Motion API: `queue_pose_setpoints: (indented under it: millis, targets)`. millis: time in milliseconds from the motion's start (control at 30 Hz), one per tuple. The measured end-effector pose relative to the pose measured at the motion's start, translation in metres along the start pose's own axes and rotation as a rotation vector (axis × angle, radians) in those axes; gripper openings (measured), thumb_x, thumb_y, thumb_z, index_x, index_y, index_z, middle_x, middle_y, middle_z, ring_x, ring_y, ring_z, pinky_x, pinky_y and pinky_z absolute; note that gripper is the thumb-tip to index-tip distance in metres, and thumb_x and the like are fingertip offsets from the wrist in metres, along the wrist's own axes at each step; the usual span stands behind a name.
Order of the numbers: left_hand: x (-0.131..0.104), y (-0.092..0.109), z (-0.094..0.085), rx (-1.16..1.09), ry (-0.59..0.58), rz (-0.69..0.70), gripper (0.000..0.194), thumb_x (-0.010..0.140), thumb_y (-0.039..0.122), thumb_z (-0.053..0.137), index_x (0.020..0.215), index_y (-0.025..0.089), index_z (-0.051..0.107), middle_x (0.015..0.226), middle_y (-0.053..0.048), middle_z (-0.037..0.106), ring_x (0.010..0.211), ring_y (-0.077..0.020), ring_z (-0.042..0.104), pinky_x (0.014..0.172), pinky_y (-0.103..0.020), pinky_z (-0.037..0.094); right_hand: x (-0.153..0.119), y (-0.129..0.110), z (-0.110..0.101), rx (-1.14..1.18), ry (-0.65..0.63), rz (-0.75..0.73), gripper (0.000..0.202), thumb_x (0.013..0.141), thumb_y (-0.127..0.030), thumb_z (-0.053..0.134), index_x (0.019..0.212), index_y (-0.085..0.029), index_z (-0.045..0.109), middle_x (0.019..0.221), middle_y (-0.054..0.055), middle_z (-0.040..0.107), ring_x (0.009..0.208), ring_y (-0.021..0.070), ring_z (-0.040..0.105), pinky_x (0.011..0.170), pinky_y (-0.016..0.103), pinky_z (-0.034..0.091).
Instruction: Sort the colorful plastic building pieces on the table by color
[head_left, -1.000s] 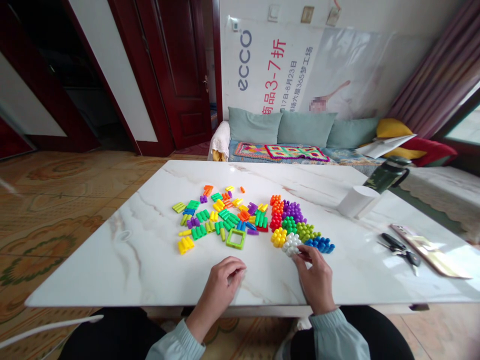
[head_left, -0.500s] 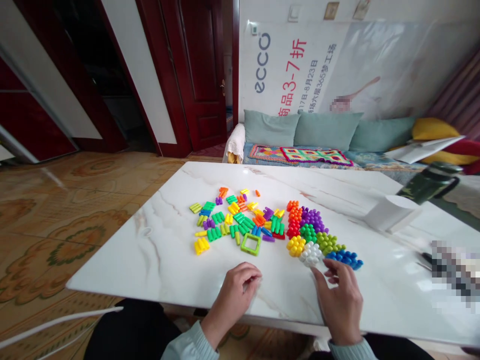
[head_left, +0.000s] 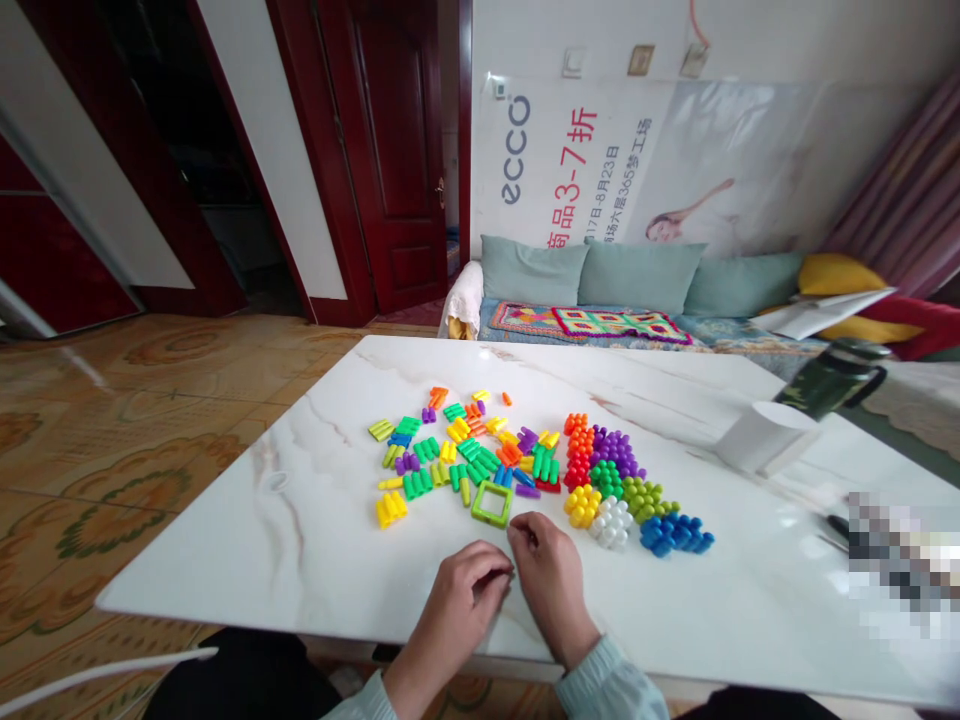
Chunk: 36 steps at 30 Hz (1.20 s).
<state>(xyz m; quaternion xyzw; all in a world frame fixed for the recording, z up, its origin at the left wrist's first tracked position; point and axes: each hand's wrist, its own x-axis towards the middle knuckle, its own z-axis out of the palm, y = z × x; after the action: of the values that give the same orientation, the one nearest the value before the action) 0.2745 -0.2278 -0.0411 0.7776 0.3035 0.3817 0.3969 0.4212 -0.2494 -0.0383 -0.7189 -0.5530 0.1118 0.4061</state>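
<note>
My left hand (head_left: 469, 590) rests near the table's front edge with its fingers curled inward. Beside it, almost touching, my right hand (head_left: 551, 575) has its fingertips pinched together. Whatever either hand holds, if anything, is hidden by the fingers. Just beyond my hands lies a lime green square frame piece (head_left: 492, 504). To the right are grouped bead-like toy pieces: white ones (head_left: 611, 523), yellow ones (head_left: 583, 507), blue ones (head_left: 676, 534), lime ones (head_left: 646, 498) and purple ones (head_left: 618, 453). Scattered peg-shaped plastic pieces (head_left: 478, 457) in several colours spread left of these groups.
The white marble-patterned table (head_left: 300, 560) carries a white paper box (head_left: 769, 437), a dark green flask (head_left: 836, 380) and a blurred-out item at the right. Behind it stands a sofa with cushions (head_left: 636, 278). A clear ring (head_left: 278, 481) lies at the left.
My right hand has moved left from the white and blue pieces to beside my left hand, and its fingers have closed. My left hand stays curled. The view has shifted slightly.
</note>
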Motion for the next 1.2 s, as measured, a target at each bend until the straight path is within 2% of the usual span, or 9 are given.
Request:
queue_pose_setpoints:
  millis: [233, 333, 433, 533, 700, 800, 933, 1100, 1200]
  targets:
    - [0.006, 0.005, -0.004, 0.009, -0.020, -0.034, 0.021, 0.079, 0.004, 0.058, 0.086, 0.019, 0.072, 0.087, -0.005, 0.071, 0.081, -0.0175, 0.067, 0.075, -0.026, 0.055, -0.003, 0.002, -0.001, 0.012, -0.006, 0.019, 0.021, 0.086, -0.024, 0.049, 0.075, -0.020, 0.066, 0.073, 0.003, 0.070, 0.063, 0.0158, 0.062, 0.057, 0.023, 0.040]
    - [0.011, 0.006, -0.009, 0.064, -0.045, -0.011, 0.023, 0.080, 0.005, 0.058, 0.091, 0.019, 0.072, 0.093, -0.006, 0.071, 0.085, -0.0178, 0.067, 0.074, -0.026, 0.056, -0.002, 0.002, -0.002, 0.032, -0.004, 0.023, 0.020, 0.086, -0.026, 0.050, 0.075, -0.019, 0.066, 0.071, 0.003, 0.069, 0.062, 0.0160, 0.062, 0.057, 0.023, 0.040]
    - [0.018, 0.004, -0.014, 0.197, 0.005, 0.065, 0.025, 0.083, 0.008, 0.057, 0.100, 0.020, 0.071, 0.104, -0.008, 0.068, 0.097, -0.0207, 0.064, 0.085, -0.033, 0.055, -0.001, 0.002, -0.001, 0.052, 0.005, 0.007, 0.021, 0.086, -0.027, 0.050, 0.075, -0.019, 0.066, 0.072, 0.004, 0.069, 0.062, 0.0160, 0.061, 0.057, 0.023, 0.041]
    - [0.025, 0.002, -0.020, 0.364, 0.054, 0.155, 0.031, 0.084, 0.007, 0.055, 0.109, 0.022, 0.069, 0.116, -0.009, 0.066, 0.111, -0.0248, 0.058, 0.099, -0.044, 0.048, -0.001, 0.005, 0.001, 0.061, 0.009, -0.002, 0.022, 0.087, -0.028, 0.049, 0.076, -0.019, 0.066, 0.072, 0.004, 0.069, 0.061, 0.0164, 0.061, 0.057, 0.023, 0.041]
    - [0.032, -0.004, -0.024, 0.520, -0.092, 0.177, 0.045, 0.081, 0.008, 0.061, 0.122, 0.028, 0.064, 0.127, -0.005, 0.064, 0.126, -0.0306, 0.047, 0.104, -0.052, 0.042, -0.001, 0.007, 0.002, 0.062, -0.001, 0.000, 0.022, 0.087, -0.029, 0.050, 0.077, -0.019, 0.067, 0.071, 0.004, 0.069, 0.062, 0.0168, 0.062, 0.058, 0.024, 0.042]
    - [0.034, -0.008, -0.023, 0.556, -0.099, 0.154, 0.050, 0.081, 0.011, 0.063, 0.127, 0.028, 0.060, 0.128, -0.005, 0.064, 0.126, -0.0318, 0.047, 0.103, -0.054, 0.042, 0.000, 0.006, 0.002, 0.056, -0.002, -0.002, 0.023, 0.087, -0.030, 0.050, 0.077, -0.019, 0.067, 0.071, 0.004, 0.069, 0.062, 0.0167, 0.062, 0.057, 0.024, 0.042]
    - [0.037, -0.007, -0.023, 0.596, -0.035, 0.141, 0.040, 0.080, 0.011, 0.065, 0.118, 0.024, 0.066, 0.119, -0.007, 0.068, 0.117, -0.0311, 0.053, 0.100, -0.053, 0.043, 0.000, 0.006, 0.001, 0.047, 0.001, 0.006, 0.022, 0.086, -0.031, 0.050, 0.076, -0.019, 0.066, 0.071, 0.004, 0.070, 0.061, 0.0170, 0.062, 0.055, 0.024, 0.042]
    - [0.043, 0.003, -0.029, 0.621, -0.002, 0.115, 0.009, 0.083, 0.021, 0.067, 0.089, 0.020, 0.073, 0.095, -0.007, 0.072, 0.098, -0.0271, 0.060, 0.091, -0.047, 0.047, -0.001, 0.005, 0.000, 0.043, 0.000, 0.004, 0.022, 0.086, -0.031, 0.050, 0.075, -0.020, 0.066, 0.070, 0.003, 0.070, 0.060, 0.0162, 0.062, 0.054, 0.024, 0.041]
    - [0.055, 0.007, -0.034, 0.655, 0.009, 0.113, 0.010, 0.087, 0.023, 0.063, 0.085, 0.020, 0.073, 0.090, -0.005, 0.072, 0.094, -0.0245, 0.061, 0.088, -0.042, 0.047, -0.001, 0.005, 0.000, 0.024, -0.004, -0.005, 0.022, 0.086, -0.031, 0.050, 0.076, -0.020, 0.066, 0.070, 0.003, 0.070, 0.060, 0.0161, 0.062, 0.055, 0.024, 0.041]
